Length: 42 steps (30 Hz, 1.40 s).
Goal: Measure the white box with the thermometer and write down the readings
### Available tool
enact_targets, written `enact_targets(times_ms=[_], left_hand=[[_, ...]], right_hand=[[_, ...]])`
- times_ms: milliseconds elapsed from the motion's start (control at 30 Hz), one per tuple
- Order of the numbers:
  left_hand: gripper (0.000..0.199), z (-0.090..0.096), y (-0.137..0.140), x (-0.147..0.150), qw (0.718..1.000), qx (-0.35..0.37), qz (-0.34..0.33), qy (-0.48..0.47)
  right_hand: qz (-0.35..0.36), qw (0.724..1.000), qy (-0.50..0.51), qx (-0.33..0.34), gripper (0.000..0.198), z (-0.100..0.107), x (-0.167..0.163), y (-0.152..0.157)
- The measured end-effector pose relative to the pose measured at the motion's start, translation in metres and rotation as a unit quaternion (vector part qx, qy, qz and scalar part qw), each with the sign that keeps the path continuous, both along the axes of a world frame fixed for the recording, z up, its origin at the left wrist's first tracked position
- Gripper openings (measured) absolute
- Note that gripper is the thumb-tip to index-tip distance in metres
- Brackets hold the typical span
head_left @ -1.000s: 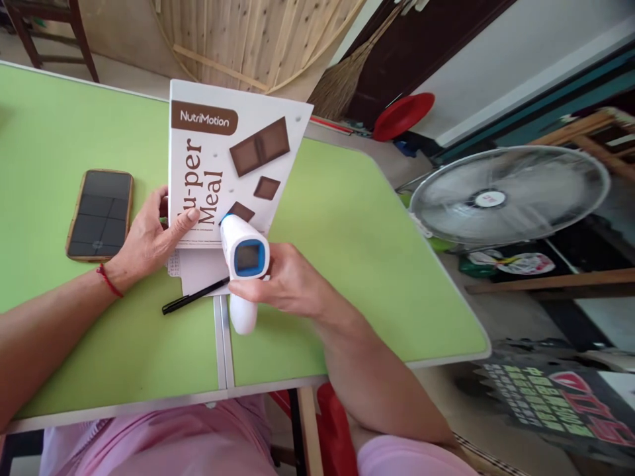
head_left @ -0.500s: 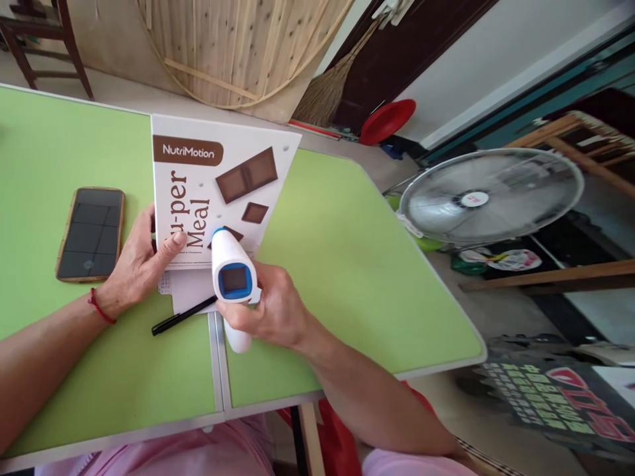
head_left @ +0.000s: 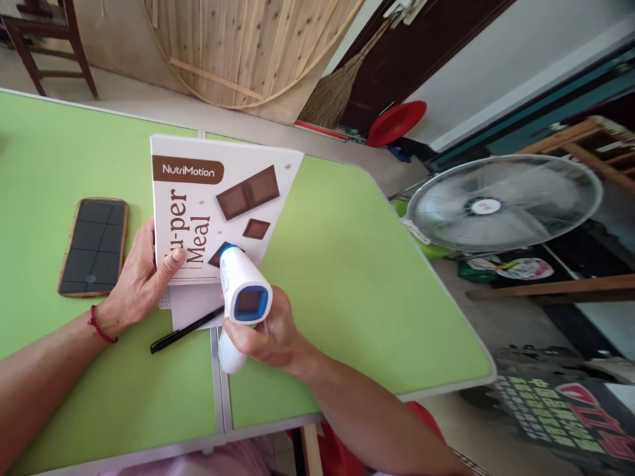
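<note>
My left grip [head_left: 141, 281] pinched the white box [head_left: 231, 254] over the tabletop [head_left: 372, 284], my right grip [head_left: 270, 337] wrapped round a thermometer [head_left: 243, 281] at the box's near edge, a phone [head_left: 94, 248] lay left of the box

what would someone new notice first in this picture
Probably the brown-and-white box, gripped by the left hand over the green table. Next, the white thermometer in the right hand, its blue-framed screen facing the viewer. Then the round fan, right of the table.

Green tabletop [head_left: 357, 264] lies free right of the box [head_left: 223, 208], while the phone [head_left: 94, 248] obstructs passage beside the left hand [head_left: 141, 281].
</note>
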<state>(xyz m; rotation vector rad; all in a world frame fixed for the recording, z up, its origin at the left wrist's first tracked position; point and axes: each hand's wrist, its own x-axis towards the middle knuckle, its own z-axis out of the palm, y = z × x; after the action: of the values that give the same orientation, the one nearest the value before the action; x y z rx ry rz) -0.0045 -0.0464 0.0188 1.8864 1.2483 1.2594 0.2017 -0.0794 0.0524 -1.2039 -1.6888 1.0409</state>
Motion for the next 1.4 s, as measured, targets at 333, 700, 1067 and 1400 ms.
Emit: enact_targets(times_ms=[333,700,1067,1400], left_hand=[[0.051,0.006,-0.002,-0.002,0.999,0.008,0.002,0.031],[0.053,0.007,0.000,-0.001,1.000,0.016,-0.004,0.016],[0.055,0.003,0.004,-0.002,1.000,0.026,0.006,0.017],[0.056,0.008,0.002,0.000,0.999,-0.033,-0.008,-0.040]], right_hand=[[0.010,1.000,0.012,-0.015,0.023,-0.001,-0.002,0.000],[0.010,1.000,0.000,0.000,0.023,0.000,-0.004,0.003],[0.096,0.989,-0.041,-0.105,0.019,0.009,0.017,0.016],[0.037,0.945,-0.322,0.043,0.015,0.053,0.096,0.033]])
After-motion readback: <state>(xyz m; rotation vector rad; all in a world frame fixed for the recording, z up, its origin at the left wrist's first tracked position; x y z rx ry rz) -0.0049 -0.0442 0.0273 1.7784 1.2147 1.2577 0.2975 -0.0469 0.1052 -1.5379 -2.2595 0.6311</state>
